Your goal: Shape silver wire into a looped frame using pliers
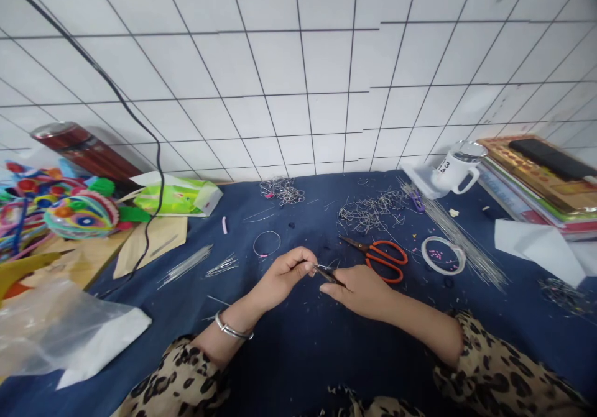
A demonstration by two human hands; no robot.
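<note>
My left hand is closed in a pinch at the middle of the blue cloth, on what looks like a thin wire. Dark pliers sit in my right hand, their tips meeting the left fingertips. Fine wire ends poke out near the jaws; the exact grip is too small to make out. Just beyond my right hand lie orange-handled scissors. A wire ring with a pink bit on it rests past my left hand.
Tangled wire and long straight wires lie at right, around a round dish of pink beads. A white mug stands near stacked books. At left are short wire bundles, a green tissue pack and a plastic bag.
</note>
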